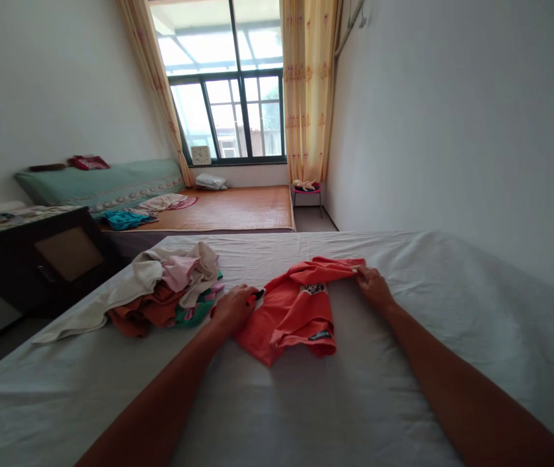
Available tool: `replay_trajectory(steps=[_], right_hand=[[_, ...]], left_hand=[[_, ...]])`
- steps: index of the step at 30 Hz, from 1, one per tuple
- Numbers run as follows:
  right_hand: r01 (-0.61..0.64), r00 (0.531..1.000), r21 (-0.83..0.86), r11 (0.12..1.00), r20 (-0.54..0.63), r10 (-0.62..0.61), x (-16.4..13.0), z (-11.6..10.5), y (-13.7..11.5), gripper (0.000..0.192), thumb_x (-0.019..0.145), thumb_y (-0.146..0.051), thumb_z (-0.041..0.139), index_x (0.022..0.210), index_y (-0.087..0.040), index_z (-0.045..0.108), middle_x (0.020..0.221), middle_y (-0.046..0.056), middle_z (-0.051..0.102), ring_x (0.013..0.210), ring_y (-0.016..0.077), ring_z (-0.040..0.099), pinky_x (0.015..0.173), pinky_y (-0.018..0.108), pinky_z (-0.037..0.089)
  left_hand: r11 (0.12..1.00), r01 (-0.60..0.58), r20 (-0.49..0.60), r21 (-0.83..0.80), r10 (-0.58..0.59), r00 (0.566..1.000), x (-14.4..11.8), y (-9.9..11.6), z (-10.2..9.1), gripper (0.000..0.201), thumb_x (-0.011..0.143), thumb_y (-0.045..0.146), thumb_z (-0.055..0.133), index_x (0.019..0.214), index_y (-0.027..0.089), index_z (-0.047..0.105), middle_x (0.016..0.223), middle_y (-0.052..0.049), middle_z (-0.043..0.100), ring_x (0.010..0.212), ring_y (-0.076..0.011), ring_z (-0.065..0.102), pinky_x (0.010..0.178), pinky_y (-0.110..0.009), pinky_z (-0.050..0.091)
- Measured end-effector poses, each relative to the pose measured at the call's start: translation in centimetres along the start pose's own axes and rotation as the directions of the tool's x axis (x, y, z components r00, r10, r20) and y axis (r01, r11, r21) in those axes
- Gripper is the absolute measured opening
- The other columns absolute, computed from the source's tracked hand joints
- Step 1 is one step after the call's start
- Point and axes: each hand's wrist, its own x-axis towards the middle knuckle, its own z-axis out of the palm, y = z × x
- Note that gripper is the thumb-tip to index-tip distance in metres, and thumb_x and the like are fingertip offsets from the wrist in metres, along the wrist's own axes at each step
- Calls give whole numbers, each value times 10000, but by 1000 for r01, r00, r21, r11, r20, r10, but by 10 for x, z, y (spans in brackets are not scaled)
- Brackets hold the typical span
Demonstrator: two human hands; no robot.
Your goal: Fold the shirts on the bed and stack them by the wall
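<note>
Now both hands, the left hand (232,307) and right hand (373,285), have fingers pinched on the soft, light orange shirt (296,308) at its edges, mid-frame on the bed (403,389).

Shirt (296,310) coral-orange, black-white print noted. Sheet (403,389) white. Pile (160,292), centre left: beige, pink, rust, green. Curtains (309,84) yellow, pink-flowered.

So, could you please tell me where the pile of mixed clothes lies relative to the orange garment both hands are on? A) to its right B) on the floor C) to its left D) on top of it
C: the pile of mixed clothes lies on the white sheet, left of the orange garment and beside the left hand.
</note>
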Motion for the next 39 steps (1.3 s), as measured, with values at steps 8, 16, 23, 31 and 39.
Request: replay_trajectory(steps=[8, 16, 23, 31, 39], right_hand=[[-106, 870, 282, 954, -439, 226, 11, -22, 5, 355, 777, -234, 378, 1032, -196, 622, 966, 59, 662, 887, 209, 587, 806, 333, 458], [-310, 788, 259, 915, -468, 399, 13, -19, 55, 339, 656, -199, 369, 835, -182, 657, 847, 74, 666, 823, 225, 586, 795, 364, 463], [-304, 852, 205, 930, -377, 362, 9, -14, 60, 317, 699, -224, 373, 865, -192, 642, 890, 86, 680, 860, 241, 601, 829, 398, 468], [-225, 926, 160, 961, -270, 262, 8, -15, 51, 297, 711, -215, 427, 912, -201, 645, 986, 81, 693, 950, 232, 616, 906, 390, 457], [-213, 925, 232, 949, -266, 272, 7, -18, 45, 308, 717, -273, 449, 928, -202, 662, 933, 77, 703, 872, 233, 627, 836, 386, 483]], left_hand=[[767, -1, -138, -641, -114, 984, -6, -1, -46, 320, 779, 367, 561, 1003, 165, 666, 819, -37, 677, 724, -182, 628, 656, -277, 503], [476, 83, 255, -875, 308, 917, -22, 30, -38, 537, 819, 591, 506, 1012, 130, 703, 937, -149, 714, 836, -252, 675, 591, -284, 524], [908, -196, -111, -369, 167, 980, -11, 30, 13, 340, 851, 340, 549, 1163, 243, 641, 1170, -65, 653, 1137, -227, 549, 1017, -382, 409], [869, -334, -44, -364, 342, 939, -13, 52, 12, 292, 900, 291, 493, 1140, 284, 659, 1129, -44, 664, 1070, -191, 578, 983, -336, 421], [721, 111, -61, -684, -208, 976, -5, 37, 6, 205, 837, 262, 463, 1000, 209, 576, 752, -8, 677, 681, -162, 656, 569, -249, 505]])
